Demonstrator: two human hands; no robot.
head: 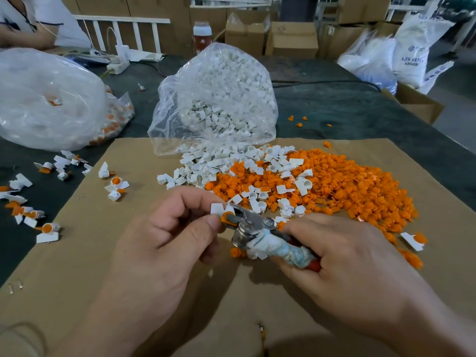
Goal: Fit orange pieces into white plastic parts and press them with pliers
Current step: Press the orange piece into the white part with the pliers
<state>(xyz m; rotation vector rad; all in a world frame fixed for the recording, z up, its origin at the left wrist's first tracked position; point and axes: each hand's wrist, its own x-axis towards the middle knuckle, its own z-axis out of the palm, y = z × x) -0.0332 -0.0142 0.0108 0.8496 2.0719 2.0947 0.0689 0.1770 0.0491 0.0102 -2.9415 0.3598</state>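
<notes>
Nearest me, my left hand (164, 228) pinches 1 white plastic part (217, 208), its orange piece (226, 218) between the jaws of the pliers (253, 226), which my right hand (347, 256) grips by the wrapped handles. Light and stiff, I judge; hold its flat tab.

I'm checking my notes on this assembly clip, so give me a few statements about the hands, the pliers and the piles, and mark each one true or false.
1. The left hand pinches a white part with an orange piece fitted in it. True.
2. The pliers are held in the left hand. False: the right hand grips their wrapped handles.
3. The orange pile lies on the cardboard sheet. True.
4. The clear bag in the middle is full of orange pieces. False: it holds white parts, and some spill out of its mouth onto the cardboard.
</notes>
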